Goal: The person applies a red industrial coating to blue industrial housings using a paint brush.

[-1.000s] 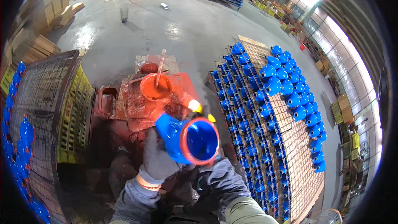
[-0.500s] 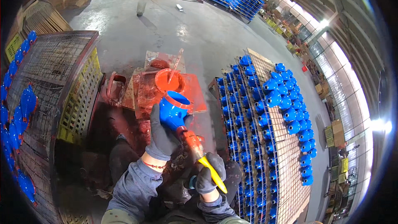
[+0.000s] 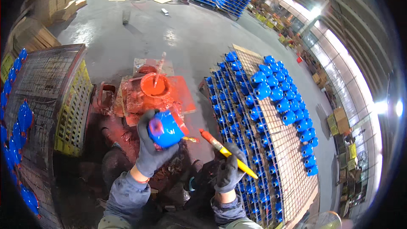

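Racks of wire mesh [image 3: 271, 152] carrying rows of blue parts [image 3: 275, 93] stretch to the right of the red paint bucket [image 3: 153, 85], which sits on a red-smeared board [image 3: 178, 95]. Just below the bucket, the gloved left hand [image 3: 152, 150] is closed around a blue part [image 3: 166, 128]. Lower right of the bucket, the gloved right hand [image 3: 231, 169] grips a yellow-handled brush [image 3: 227, 152], its tip near the part.

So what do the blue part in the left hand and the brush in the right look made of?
Blue part: looks like cast metal under glossy blue paint, given the sheen and chunky rounded shape; plastic can't be ruled out. Brush: yellow handle, probably painted wood or plastic, with red paint smeared toward the bristle end.
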`<state>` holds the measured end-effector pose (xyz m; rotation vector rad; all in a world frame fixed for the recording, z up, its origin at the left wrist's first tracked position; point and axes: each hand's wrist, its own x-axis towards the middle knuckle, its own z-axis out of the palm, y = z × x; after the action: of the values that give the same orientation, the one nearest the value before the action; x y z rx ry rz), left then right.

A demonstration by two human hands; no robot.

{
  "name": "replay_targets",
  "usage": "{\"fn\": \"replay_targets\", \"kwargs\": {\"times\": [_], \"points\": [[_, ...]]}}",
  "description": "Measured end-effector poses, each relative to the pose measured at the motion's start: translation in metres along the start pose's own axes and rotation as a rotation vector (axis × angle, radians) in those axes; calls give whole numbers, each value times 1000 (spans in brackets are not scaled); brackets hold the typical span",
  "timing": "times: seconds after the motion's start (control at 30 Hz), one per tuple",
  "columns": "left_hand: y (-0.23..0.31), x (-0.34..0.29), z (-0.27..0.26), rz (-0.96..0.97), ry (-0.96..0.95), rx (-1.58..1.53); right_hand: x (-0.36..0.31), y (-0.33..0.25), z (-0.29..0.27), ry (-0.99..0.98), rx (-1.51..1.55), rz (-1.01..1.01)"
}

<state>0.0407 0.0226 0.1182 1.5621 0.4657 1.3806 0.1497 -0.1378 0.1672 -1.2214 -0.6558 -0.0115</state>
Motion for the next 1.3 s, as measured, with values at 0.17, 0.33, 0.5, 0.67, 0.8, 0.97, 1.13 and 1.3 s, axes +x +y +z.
{"fn": "replay_targets", "kwargs": {"times": [0.17,0.33,0.5,0.67,0.8,0.97,1.13,1.3], "points": [[7,-22,-27,574,-351,231,12,-22,-18,-168,-27,-81],[3,-38,-28,663,-410,298,6,-26,-31,-241,-220,30],[1,-29,-24,505,-339,388,-7,-5,-42,-181,-221,-5],[-8,-34,-21,269,-289,486,-21,7,-32,-224,-145,-181],[-7,-31,-19,214,-235,469,-24,11,-28,-386,-263,-202],[-9,-31,-21,190,-203,488,-18,13,-22,-334,-198,-203],[-10,-32,-25,192,-177,469,-17,15,-22,-407,-269,-238],[3,-24,-34,485,-246,469,-5,8,-32,-141,-119,-155]]}}
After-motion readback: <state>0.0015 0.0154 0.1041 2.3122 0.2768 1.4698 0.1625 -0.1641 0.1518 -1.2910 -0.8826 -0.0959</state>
